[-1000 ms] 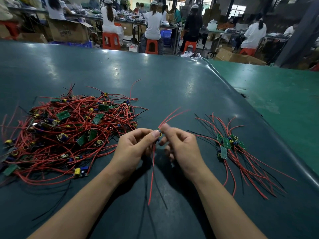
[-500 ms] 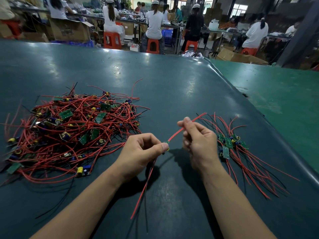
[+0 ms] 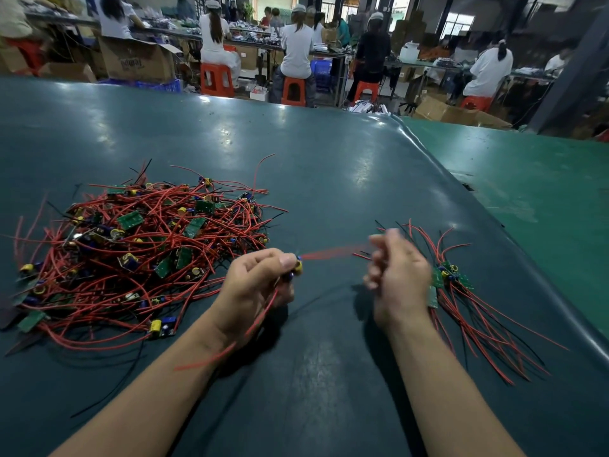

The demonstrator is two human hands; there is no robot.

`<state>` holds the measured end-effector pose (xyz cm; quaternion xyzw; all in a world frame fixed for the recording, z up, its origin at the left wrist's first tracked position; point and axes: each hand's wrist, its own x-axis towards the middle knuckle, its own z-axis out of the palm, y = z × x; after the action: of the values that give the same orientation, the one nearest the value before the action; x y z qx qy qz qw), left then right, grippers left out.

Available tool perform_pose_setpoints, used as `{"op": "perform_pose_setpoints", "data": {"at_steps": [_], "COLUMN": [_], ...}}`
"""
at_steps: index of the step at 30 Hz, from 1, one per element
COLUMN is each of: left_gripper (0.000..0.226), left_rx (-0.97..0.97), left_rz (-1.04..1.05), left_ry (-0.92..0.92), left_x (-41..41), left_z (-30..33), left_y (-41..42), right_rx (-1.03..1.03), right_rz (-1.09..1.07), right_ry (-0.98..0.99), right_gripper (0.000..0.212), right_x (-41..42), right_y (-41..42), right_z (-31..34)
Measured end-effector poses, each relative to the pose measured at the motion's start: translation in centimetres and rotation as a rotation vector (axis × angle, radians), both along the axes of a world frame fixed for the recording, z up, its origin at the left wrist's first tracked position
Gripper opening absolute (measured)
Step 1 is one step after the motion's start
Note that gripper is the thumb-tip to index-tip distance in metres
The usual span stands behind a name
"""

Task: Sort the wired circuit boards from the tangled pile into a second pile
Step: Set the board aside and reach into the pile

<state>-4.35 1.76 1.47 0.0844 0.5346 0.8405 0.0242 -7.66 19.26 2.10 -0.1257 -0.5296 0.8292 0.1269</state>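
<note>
Working at a dark teal table (image 3: 329, 166) in a busy workshop – seated workers (image 3: 296, 44) far behind. Left hand (image 3: 253, 285) pinching a circuit board (image 3: 296, 268), red wire (image 3: 333, 252) stretching right to the blurred right hand (image 3: 395, 275) – grip there unclear. Tangled pile (image 3: 141, 252) lying left, sorted pile (image 3: 461, 291) right.

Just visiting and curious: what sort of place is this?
Most likely an electronics assembly workshop. A tangled pile of red-wired circuit boards lies on a long green table; behind it, workers on orange stools sit at benches among cardboard boxes.
</note>
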Motion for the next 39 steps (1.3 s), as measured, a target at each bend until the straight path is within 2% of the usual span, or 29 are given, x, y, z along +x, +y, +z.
{"op": "perform_pose_setpoints", "data": {"at_steps": [3, 5, 8, 10, 12, 14, 17, 19, 21, 23, 26, 28, 30, 32, 35, 39], "left_gripper": [0.019, 0.030, 0.032, 0.032, 0.032, 0.035, 0.063, 0.066, 0.043, 0.034, 0.033, 0.033, 0.030, 0.020, 0.014, 0.033], "left_rx": [0.098, 0.133, 0.145, 0.104, 0.076, 0.030, -0.178, -0.269, -0.309, -0.321, -0.300, -0.262, -0.221, -0.191, -0.228, -0.222], "left_rz": [0.142, 0.184, 0.181, 0.159, 0.135, 0.116, 0.061, 0.001, -0.040, -0.069, -0.069, 0.017, 0.108, 0.151, 0.177, 0.153], "left_ry": [-0.082, -0.128, -0.143, -0.139, -0.116, -0.090, -0.034, -0.027, -0.021, 0.003, 0.024, 0.043, 0.056, 0.058, 0.118, 0.141], "left_x": [-0.4, -0.5, -0.6, -0.5, -0.2, -0.1, 0.3, 0.4, 0.4, 0.3, 0.3, 0.1, -0.2, -0.5, -0.2, 0.1], "left_z": [0.3, 0.5, 0.8, 0.9, 0.8, 0.4, -0.1, -0.3, -0.2, -0.3, -0.4, -0.6, -0.8, -0.9, -0.8, -0.6], "left_y": [0.0, -0.1, -0.6, -0.5, -0.1, 0.3, 0.3, 0.2, 0.1, 0.0, -0.2, -0.2, 0.0, 0.1, 0.1, 0.3], "right_rx": [0.127, 0.051, -0.089, -0.056, 0.106, 0.271, 0.387, 0.309, 0.240, 0.211, 0.093, 0.051, 0.106, 0.203, 0.348, 0.317], "right_rz": [0.340, 0.396, 0.367, 0.361, 0.405, 0.509, 0.499, 0.399, 0.342, 0.322, 0.240, 0.208, 0.294, 0.495, 0.757, 0.816], "right_ry": [-0.017, 0.014, 0.061, 0.095, 0.090, 0.064, 0.067, 0.064, 0.055, 0.046, 0.020, -0.017, -0.050, -0.059, -0.001, 0.056], "right_gripper": [0.059, 0.075, 0.084, 0.077, 0.059, 0.050, 0.045, 0.038, 0.029, 0.025, 0.030, 0.035, 0.040, 0.047, 0.038, 0.024], "right_x": [1.2, 1.4, 1.2, 1.2, 1.5, 1.9, 2.1, 1.6, 1.1, 0.9, 0.7, 0.5, 0.5, 1.0, 2.1, 2.1], "right_y": [-2.8, -3.0, -1.4, -1.2, -1.8, -2.6, -3.1, -2.6, -1.8, -1.4, -1.1, -0.9, -0.9, -1.5, -2.0, -1.0], "right_z": [-0.1, 0.1, 0.4, 0.4, 0.2, -0.2, -0.5, -0.4, -0.2, -0.1, 0.0, 0.2, 0.2, 0.1, 0.1, 0.3]}}
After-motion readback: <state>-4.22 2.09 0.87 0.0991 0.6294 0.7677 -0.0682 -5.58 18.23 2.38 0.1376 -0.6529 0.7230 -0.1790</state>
